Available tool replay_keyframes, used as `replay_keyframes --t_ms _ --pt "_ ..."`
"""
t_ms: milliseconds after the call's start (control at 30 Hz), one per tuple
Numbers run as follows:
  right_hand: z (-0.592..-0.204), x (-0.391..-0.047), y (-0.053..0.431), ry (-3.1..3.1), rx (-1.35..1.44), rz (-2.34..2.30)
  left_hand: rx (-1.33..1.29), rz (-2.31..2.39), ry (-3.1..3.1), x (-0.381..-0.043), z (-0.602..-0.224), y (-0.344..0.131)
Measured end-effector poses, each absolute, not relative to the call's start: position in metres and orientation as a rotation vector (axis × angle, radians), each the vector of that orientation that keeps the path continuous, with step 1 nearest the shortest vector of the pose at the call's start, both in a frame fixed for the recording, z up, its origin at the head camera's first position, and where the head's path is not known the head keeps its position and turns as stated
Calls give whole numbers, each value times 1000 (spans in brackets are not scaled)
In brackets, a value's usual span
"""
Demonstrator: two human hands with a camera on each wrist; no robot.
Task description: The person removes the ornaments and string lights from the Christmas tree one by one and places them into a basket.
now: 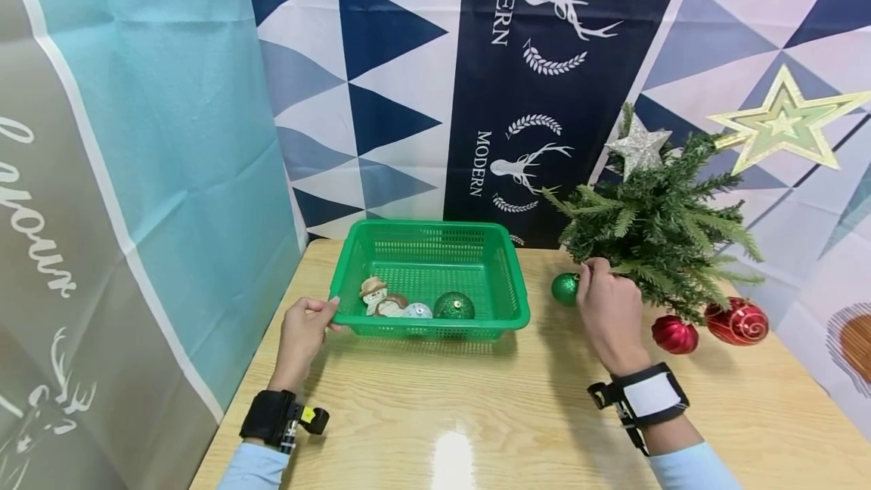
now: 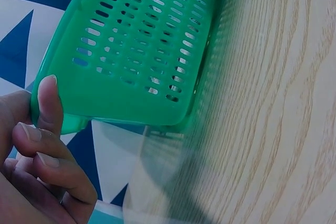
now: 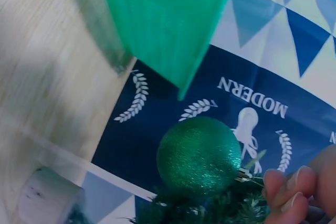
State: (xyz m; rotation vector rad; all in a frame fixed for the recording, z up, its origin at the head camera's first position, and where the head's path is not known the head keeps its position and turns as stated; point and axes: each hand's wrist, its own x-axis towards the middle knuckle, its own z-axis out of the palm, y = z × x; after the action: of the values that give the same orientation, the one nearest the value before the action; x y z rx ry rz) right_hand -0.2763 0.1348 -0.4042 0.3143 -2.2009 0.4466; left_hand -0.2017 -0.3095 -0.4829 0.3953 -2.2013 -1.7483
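My left hand (image 1: 304, 335) pinches the near left corner of the green plastic basket (image 1: 435, 324), thumb and fingers on its rim (image 2: 39, 95). Inside the basket lie a snowman ornament (image 1: 378, 297), a pale glittery ball (image 1: 418, 311) and a dark green glitter ball (image 1: 454, 305). On the right, my right hand (image 1: 610, 308) is at the lower left branches of a small Christmas tree (image 1: 670, 225). Its fingertips (image 3: 289, 184) pinch the thin hanger by the cap of a shiny green ball ornament (image 3: 199, 156), which hangs against the branches.
Two red ornaments (image 1: 675, 334) hang low on the tree's right side. A silver star (image 1: 640, 145) and a large gold star (image 1: 782, 121) are higher up. Behind the wooden table (image 1: 381, 414) hangs a patterned cloth (image 1: 401, 97). The tree's pale base (image 3: 47, 198) shows in the right wrist view.
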Motion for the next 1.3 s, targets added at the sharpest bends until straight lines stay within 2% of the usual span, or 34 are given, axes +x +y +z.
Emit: replay_keyframes --t_ms 267,667,1300 --pt "-393 -267 138 -2226 290 473 377 -1762 -2195 -200 -482 -310" --pt "-398 -270 141 -2163 267 533 368 -1774 -2185 -201 -486 -310" --pt "-403 -267 125 -2049 540 503 384 -1755 -2194 -202 -482 -309"
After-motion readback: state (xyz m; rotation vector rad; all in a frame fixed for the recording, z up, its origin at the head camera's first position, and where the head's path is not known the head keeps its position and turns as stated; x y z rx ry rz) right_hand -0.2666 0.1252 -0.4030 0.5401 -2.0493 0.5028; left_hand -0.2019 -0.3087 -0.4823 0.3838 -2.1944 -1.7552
